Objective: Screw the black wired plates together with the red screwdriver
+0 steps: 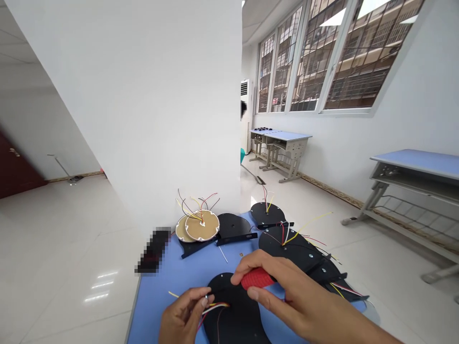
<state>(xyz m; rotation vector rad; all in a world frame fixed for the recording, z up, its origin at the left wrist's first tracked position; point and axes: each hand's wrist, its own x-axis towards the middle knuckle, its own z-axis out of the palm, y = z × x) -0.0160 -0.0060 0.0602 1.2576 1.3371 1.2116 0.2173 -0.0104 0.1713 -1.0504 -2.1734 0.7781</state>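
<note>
My right hand (276, 291) is closed around the red ribbed handle of a screwdriver (257, 278), over a black curved plate (236, 317). Thumb and fingers of my left hand (186, 313) pinch a small shiny metal piece, which looks like a screw (206, 297), beside the plate's left edge. Yellow, white and red wires (215, 306) come out of a hole in this plate and run left under my left hand. The screwdriver's tip is hard to make out against the black plate.
On the blue desk (150, 306) more black plates (272, 239) with loose wires lie to the right and back. Two tan round discs (202, 225) with wires rest at the back left. A white wall stands behind the desk; other desks (423, 162) stand to the right.
</note>
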